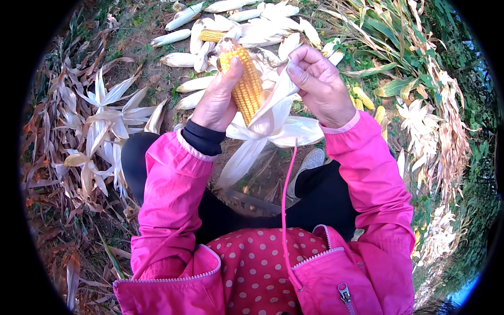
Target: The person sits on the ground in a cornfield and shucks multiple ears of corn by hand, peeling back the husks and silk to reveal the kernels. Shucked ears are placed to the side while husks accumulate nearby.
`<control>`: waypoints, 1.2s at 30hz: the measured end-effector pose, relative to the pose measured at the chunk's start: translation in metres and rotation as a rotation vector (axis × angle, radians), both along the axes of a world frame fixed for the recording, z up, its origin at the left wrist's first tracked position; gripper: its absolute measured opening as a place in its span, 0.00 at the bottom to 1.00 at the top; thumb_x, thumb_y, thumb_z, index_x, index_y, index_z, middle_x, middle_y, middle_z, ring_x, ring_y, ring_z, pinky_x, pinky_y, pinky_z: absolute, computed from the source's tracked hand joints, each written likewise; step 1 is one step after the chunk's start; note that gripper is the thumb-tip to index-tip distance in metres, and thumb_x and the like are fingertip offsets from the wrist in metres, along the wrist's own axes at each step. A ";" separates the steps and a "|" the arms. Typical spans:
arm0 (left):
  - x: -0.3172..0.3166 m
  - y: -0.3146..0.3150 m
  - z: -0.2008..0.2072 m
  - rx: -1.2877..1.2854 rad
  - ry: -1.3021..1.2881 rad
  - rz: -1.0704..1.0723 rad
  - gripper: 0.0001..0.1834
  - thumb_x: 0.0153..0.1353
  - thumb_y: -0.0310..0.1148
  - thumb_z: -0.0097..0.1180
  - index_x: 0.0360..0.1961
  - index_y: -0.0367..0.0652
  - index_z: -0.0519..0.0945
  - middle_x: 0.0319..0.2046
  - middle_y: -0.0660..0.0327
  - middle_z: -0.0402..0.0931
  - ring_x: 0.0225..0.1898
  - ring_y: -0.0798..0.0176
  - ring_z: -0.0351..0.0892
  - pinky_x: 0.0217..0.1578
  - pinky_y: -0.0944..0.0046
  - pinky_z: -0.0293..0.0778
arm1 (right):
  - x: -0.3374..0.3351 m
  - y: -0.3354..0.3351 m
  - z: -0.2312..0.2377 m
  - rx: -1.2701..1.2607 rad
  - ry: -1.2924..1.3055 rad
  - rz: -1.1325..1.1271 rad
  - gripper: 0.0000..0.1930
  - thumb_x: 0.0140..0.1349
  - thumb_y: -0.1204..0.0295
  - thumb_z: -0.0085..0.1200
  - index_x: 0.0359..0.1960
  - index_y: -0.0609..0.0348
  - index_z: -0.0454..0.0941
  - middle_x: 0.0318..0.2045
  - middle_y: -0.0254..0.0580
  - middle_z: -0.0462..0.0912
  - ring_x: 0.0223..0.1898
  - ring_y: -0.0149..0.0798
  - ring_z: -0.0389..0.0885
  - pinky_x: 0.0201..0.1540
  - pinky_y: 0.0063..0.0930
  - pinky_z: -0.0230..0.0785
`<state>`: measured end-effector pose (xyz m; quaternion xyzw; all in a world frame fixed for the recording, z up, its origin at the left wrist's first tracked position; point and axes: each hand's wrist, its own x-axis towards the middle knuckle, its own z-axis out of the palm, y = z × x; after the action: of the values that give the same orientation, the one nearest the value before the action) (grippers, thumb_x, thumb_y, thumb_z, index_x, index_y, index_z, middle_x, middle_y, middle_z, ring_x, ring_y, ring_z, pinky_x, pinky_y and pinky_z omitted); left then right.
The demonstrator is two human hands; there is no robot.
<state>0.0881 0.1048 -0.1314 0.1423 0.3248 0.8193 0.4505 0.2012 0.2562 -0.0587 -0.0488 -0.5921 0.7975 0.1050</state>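
The left hand is gripping the corn, slanting eleven-to-five o'clock, while the right hand, at three o'clock, is pinching husk.

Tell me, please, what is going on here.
A person grips a yellow ear of corn in the left hand, while the right hand pinches a pale husk leaf beside it. Many kernels are bare, and other husk leaves spread out below the ear. Beyond the hands lie many ears in pale husks, with a bare yellow ear among them. Opened husks lie on the left.
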 end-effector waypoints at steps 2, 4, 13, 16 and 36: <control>-0.023 -0.003 -0.001 0.037 -0.081 0.257 0.25 0.62 0.51 0.54 0.52 0.46 0.70 0.43 0.58 0.75 0.47 0.60 0.75 0.52 0.54 0.70 | 0.009 0.004 0.007 0.051 -0.074 0.256 0.05 0.63 0.73 0.54 0.35 0.58 0.70 0.31 0.26 0.71 0.32 0.19 0.68 0.36 0.14 0.61; -0.054 -0.020 0.001 0.065 -0.144 0.452 0.24 0.60 0.52 0.55 0.49 0.46 0.71 0.39 0.56 0.76 0.43 0.56 0.76 0.49 0.51 0.72 | 0.017 0.014 0.007 0.221 -0.186 0.543 0.06 0.63 0.73 0.53 0.33 0.58 0.68 0.30 0.26 0.68 0.32 0.18 0.65 0.34 0.14 0.59; -0.041 -0.027 0.020 0.085 0.047 0.525 0.22 0.60 0.51 0.57 0.47 0.48 0.74 0.37 0.63 0.77 0.41 0.62 0.77 0.46 0.59 0.73 | 0.018 0.016 -0.013 0.292 -0.470 0.463 0.11 0.58 0.73 0.60 0.38 0.62 0.70 0.33 0.30 0.74 0.37 0.21 0.73 0.42 0.17 0.67; -0.034 -0.025 0.027 0.108 0.152 0.516 0.22 0.61 0.51 0.56 0.47 0.47 0.74 0.39 0.63 0.77 0.43 0.63 0.76 0.46 0.59 0.72 | 0.000 0.010 -0.008 0.411 -0.027 0.050 0.27 0.51 0.67 0.67 0.50 0.63 0.69 0.46 0.42 0.74 0.52 0.34 0.73 0.57 0.30 0.65; 0.002 -0.032 0.059 -0.049 0.812 0.221 0.21 0.51 0.44 0.62 0.39 0.40 0.73 0.29 0.59 0.75 0.31 0.63 0.76 0.35 0.63 0.74 | -0.019 -0.054 -0.062 0.580 -0.398 0.347 0.26 0.45 0.74 0.66 0.49 0.60 0.72 0.43 0.41 0.78 0.44 0.33 0.78 0.48 0.29 0.70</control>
<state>0.0905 0.0727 -0.0723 0.4073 0.5089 0.7319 0.1986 0.1823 0.2023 -0.1209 -0.0701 -0.8010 0.5780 -0.1389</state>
